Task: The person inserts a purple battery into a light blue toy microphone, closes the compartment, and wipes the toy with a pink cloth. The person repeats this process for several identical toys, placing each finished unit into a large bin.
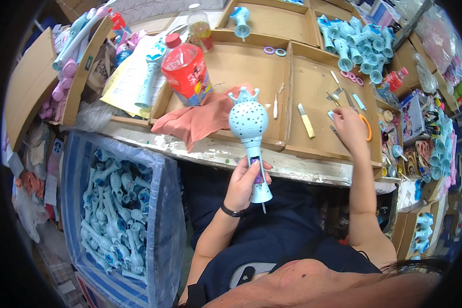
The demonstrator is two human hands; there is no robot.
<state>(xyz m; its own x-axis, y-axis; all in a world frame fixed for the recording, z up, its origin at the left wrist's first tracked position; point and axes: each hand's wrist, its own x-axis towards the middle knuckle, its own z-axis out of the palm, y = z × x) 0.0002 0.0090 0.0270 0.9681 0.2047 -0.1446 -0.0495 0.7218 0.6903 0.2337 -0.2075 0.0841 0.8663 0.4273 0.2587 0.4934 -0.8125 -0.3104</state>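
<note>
My left hand (pixel 245 182) grips a light-blue toy wand (pixel 248 123) by its handle, just in front of the bench edge. The wand stands nearly upright, its round head pierced with star-shaped holes and topped by a crown; a dark and purple patch shows on the handle beside my thumb. Over the right cardboard tray (pixel 313 146), my right hand (pixel 350 128) reaches down with fingers bent together at a small light-blue piece (pixel 331 115). Whether they hold it is hard to make out. Orange-handled scissors (pixel 367 127) lie partly under this hand. A yellow-handled knife (pixel 306 121) lies to its left.
A salmon-coloured cloth (pixel 195 120) drapes over the tray edge, beside a red-wrapped bottle (pixel 185 69). Many light-blue wand parts (pixel 357 41) are heaped at the back right. At lower left stands a plastic-lined bin (pixel 164 220) full of similar wands. Coloured rings (pixel 274 51) lie in the middle tray.
</note>
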